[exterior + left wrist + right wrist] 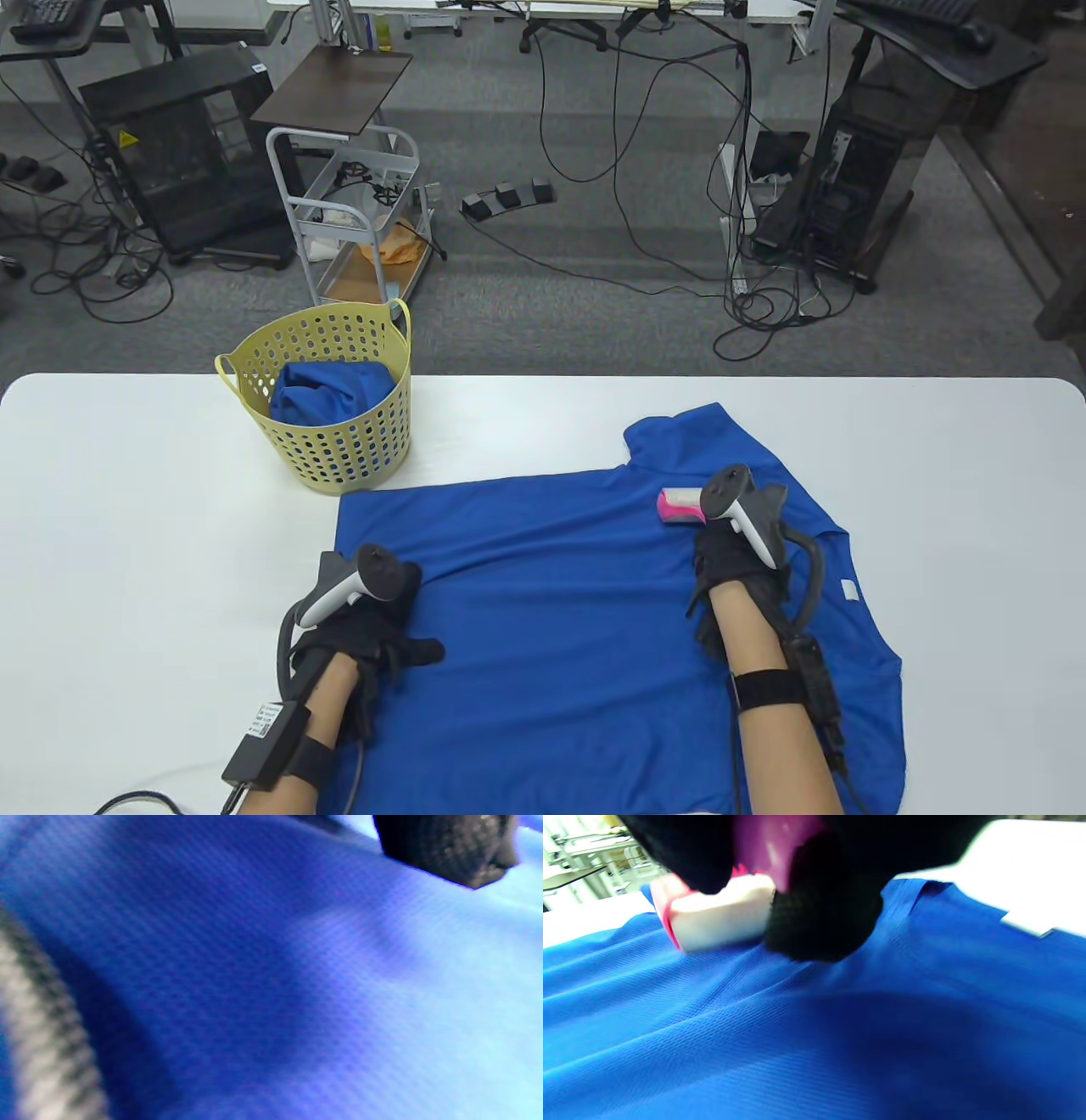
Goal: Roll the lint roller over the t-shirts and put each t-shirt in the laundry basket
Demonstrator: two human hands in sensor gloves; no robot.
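Fabric of the t-shirt [560,594] is pinned flat under the spread left hand [373,632] so that the lint roller [681,505], gripped in the curled right hand [738,569], can be rolled without bunching.

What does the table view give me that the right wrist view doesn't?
Only the table view shows the yellow laundry basket with a blue garment in it, and the left hand resting on the spread t-shirt. Only the right wrist view shows the lint roller touching the cloth. Both show the right hand holding the roller on the shirt.

Right hand [736,570] rolls lint roller [680,506]; t-shirt [560,611] flat
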